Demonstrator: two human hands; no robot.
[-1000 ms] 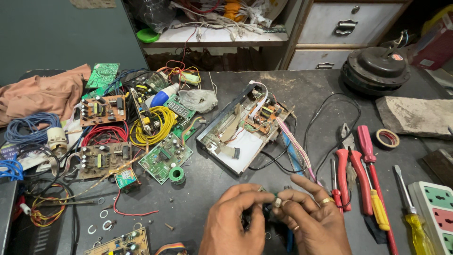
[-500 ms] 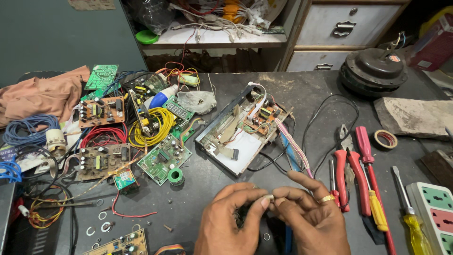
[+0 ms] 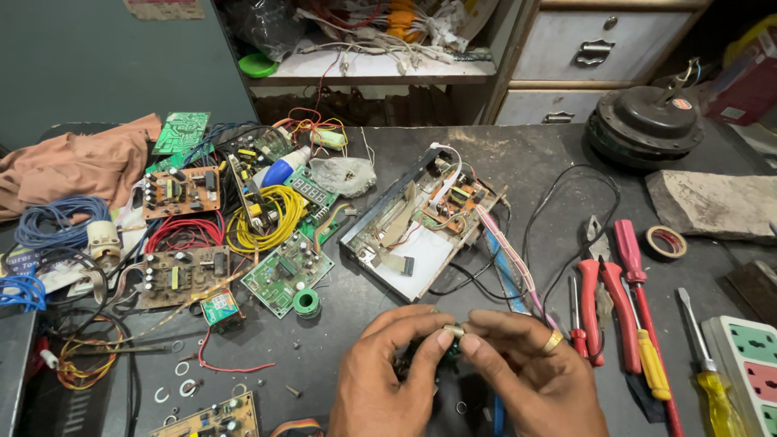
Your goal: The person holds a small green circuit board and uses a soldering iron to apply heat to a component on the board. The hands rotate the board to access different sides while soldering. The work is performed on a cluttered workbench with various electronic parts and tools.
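- Pinched between thumb and fingertip of both hands is a small metallic cylindrical part (image 3: 454,330), pale and shiny, held low at the middle of the view just above the desk (image 3: 518,154).
- The left hand (image 3: 388,376) has its grip closed on the part's left end, fingers curled over a dark object underneath that is too hidden to identify.
- The right hand (image 3: 534,372) has its grip closed on the part's right end; a smooth gold ring (image 3: 553,341) sits on one finger.
- The desk is dark, scuffed and dusty, with pale worn patches towards its far edge.
- Just beyond the hands lies an opened device (image 3: 421,222): a flat white metal tray with a black front strip, a brown circuit board and a beige ribbon cable inside.
- To the left lie a green circuit board (image 3: 287,271) studded with components, a small green reel (image 3: 307,302), and coils of glossy yellow wire (image 3: 267,218), red wire (image 3: 184,233) and blue wire (image 3: 53,220).
- To the right lie red-handled pliers (image 3: 600,287), a red-and-yellow screwdriver (image 3: 643,324) and a roll of tape (image 3: 666,241).
- A round black ribbed motor housing (image 3: 645,125) sits at the far right corner, near a rough grey stone slab (image 3: 712,202).
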